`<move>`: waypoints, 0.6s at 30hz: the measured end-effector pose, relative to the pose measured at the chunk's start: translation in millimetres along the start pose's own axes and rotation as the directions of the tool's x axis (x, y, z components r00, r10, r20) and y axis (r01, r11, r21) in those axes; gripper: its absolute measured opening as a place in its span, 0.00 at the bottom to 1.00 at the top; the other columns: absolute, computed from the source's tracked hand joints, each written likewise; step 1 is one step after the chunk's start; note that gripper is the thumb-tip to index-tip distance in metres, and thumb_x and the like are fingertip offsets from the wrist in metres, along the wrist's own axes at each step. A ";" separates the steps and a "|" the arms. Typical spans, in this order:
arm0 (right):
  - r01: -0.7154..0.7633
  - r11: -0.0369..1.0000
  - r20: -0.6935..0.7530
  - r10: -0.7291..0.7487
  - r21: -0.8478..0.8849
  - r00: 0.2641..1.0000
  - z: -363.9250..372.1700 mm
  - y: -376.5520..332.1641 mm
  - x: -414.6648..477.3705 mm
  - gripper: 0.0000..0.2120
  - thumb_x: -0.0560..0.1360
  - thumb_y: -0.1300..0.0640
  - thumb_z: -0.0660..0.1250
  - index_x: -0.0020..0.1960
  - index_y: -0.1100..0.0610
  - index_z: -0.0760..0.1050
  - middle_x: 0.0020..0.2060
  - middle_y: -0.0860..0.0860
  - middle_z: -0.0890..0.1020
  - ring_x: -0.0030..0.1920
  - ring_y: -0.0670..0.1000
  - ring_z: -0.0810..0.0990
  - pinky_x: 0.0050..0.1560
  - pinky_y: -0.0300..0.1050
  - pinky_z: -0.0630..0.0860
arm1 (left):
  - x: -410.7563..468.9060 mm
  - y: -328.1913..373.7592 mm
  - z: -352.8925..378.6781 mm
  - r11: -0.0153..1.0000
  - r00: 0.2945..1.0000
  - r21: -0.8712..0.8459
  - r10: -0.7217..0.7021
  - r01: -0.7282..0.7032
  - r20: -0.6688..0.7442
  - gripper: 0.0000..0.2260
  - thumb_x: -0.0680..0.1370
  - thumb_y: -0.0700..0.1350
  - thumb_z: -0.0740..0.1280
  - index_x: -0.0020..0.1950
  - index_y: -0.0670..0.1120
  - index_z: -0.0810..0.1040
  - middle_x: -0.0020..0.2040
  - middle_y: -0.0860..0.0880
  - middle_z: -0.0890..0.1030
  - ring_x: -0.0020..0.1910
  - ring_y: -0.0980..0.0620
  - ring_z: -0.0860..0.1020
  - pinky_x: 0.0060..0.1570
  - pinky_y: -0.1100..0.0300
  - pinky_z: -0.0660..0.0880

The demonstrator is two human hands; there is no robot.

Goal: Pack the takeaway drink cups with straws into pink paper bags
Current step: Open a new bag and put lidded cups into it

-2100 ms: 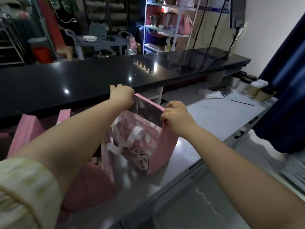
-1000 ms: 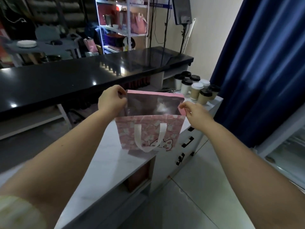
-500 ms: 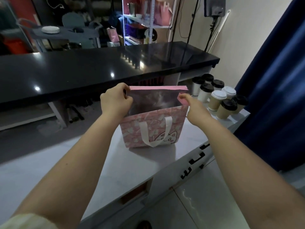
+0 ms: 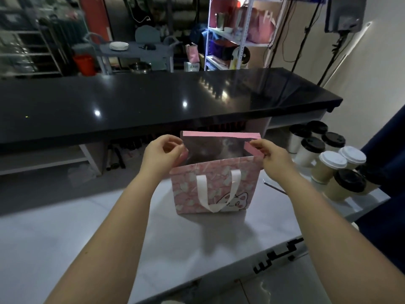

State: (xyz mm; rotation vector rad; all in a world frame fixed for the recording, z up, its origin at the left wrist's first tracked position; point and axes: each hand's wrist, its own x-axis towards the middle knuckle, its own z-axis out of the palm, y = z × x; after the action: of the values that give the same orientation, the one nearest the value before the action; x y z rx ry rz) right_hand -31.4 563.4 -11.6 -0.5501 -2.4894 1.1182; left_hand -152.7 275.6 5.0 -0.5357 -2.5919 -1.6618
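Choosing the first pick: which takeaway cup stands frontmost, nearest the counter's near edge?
The tan cup with the black lid, directly in front of the two white-lidded cups; every other cup stands farther back.

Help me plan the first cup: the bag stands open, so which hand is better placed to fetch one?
Right, probably. The cups stand just right of the pink bag, close to the right hand at the bag's right rim. The left hand, at the left rim, would have to cross the bag.
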 end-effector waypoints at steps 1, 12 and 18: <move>0.005 0.994 -0.011 -0.003 0.114 1.000 -0.2 1.8 3.1 0.30 0.76 0.71 0.55 0.53 0.36 0.76 0.53 0.46 0.81 0.50 0.51 0.81 0.41 0.51 0.82 | -3.6 -0.3 3.3 0.996 0.999 -0.072 -0.050 0.049 -0.008 0.06 0.76 0.47 0.70 0.45 0.60 0.81 0.41 0.59 0.82 0.43 0.63 0.80 0.40 0.67 0.74; -0.051 0.772 0.136 -0.046 0.633 0.990 -15.6 11.5 -5.8 0.10 0.80 0.63 0.61 0.52 0.52 0.78 0.47 0.47 0.85 0.50 0.47 0.84 0.45 0.39 0.80 | -74.0 33.9 34.7 0.939 0.874 -0.293 -0.290 0.181 -0.389 0.05 0.78 0.44 0.68 0.50 0.53 0.81 0.48 0.53 0.83 0.50 0.53 0.81 0.52 0.54 0.80; 0.138 0.854 0.142 -0.238 0.502 0.961 -46.8 21.8 -21.1 0.10 0.76 0.63 0.68 0.53 0.50 0.78 0.49 0.44 0.82 0.51 0.43 0.80 0.46 0.31 0.76 | -99.2 82.4 74.8 0.993 0.913 0.083 -0.039 0.079 -0.405 0.08 0.75 0.42 0.70 0.53 0.52 0.79 0.47 0.59 0.80 0.47 0.66 0.78 0.51 0.63 0.78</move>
State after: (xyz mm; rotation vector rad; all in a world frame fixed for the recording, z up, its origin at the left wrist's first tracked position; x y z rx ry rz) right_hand 12.9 595.9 -2.4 -0.0440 -2.2160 1.7098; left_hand -22.6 345.4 25.5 -0.0923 -2.3843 -1.4605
